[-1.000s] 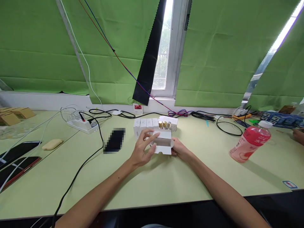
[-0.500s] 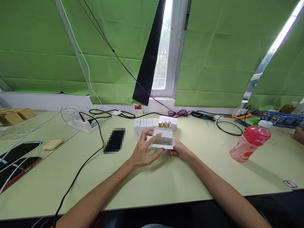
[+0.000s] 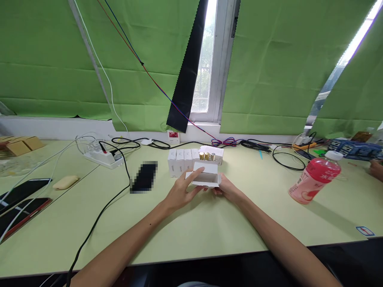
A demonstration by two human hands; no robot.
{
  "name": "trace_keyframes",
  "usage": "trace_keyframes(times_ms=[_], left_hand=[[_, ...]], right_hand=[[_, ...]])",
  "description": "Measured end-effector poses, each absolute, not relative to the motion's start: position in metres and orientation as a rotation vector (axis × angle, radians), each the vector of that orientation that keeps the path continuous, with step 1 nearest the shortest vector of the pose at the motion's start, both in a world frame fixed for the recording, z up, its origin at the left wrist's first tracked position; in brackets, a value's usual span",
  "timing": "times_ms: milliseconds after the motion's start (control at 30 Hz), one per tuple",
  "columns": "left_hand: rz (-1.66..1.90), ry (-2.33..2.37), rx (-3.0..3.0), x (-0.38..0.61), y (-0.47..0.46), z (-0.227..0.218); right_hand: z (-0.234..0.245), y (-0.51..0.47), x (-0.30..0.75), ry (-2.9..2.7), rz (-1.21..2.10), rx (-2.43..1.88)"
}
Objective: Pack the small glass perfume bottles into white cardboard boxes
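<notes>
A small white carton (image 3: 209,179) is between my hands, its flap raised and its opening facing me; the inside that shows looks bare. My left hand (image 3: 178,194) grips its left side, with a finger against the raised flap and the thumb near the lower edge. On the right, my right hand (image 3: 227,188) holds the carton's side and underside with bent fingers. Just behind it stand several small bottles with gold and silver caps (image 3: 206,156), their lower parts hidden. Several closed white cartons (image 3: 180,162) stand in a row at the left, and another white box (image 3: 219,156) lies behind.
A pixelated dark rectangle (image 3: 144,176) lies left of the cartons. A pink drink bottle (image 3: 315,177) stands at the right. A power strip (image 3: 103,157), black cable (image 3: 116,192), phones (image 3: 26,191) and yellowish case (image 3: 65,182) are leftward. Another person's hand (image 3: 376,169) shows at far right.
My left hand's fingers have come in closer around the white carton, from spread above it to resting on its flap and edge. My right hand keeps its hold.
</notes>
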State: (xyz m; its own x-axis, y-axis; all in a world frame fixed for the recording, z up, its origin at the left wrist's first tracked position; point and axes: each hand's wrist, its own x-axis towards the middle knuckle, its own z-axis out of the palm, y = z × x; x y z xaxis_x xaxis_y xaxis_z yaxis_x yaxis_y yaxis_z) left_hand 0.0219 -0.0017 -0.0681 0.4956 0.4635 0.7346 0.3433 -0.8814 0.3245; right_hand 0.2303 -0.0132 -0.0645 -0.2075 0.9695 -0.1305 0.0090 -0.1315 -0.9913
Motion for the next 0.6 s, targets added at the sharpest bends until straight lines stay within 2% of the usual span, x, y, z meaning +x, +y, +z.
trace_keyframes(times_ms=[333,600], left_hand=[[1.603,0.742,2.683,0.025,-0.002,-0.067],[1.637,0.851,2.679,0.027,-0.002,-0.064]], right_hand=[[-0.083,-0.002,0.229,-1.361,1.241,-1.284],[-0.089,0.005,0.236,-1.356,0.844,-1.339]])
